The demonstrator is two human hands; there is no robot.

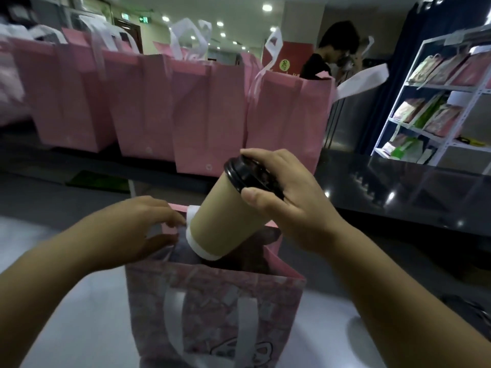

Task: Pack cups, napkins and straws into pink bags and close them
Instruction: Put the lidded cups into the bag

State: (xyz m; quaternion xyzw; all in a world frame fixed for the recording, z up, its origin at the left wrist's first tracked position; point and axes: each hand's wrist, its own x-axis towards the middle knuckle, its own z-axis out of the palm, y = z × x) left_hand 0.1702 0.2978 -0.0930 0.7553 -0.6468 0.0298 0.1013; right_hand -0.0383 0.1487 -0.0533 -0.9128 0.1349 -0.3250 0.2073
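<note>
A tan paper cup (225, 221) with a black lid is tilted, its base dipping into the mouth of an open pink bag (212, 301) with white handles that stands right in front of me. My right hand (287, 197) grips the cup by its lid, fingers curled round the rim. My left hand (143, 229) pinches the bag's left top edge and holds the mouth apart. The inside of the bag is dark; I cannot tell what lies in it.
A row of several upright pink bags (207, 115) with white handles stands behind on the dark counter (398, 187). A white shelf unit (438, 107) with packets is at the right. A person (332, 51) stands at the back.
</note>
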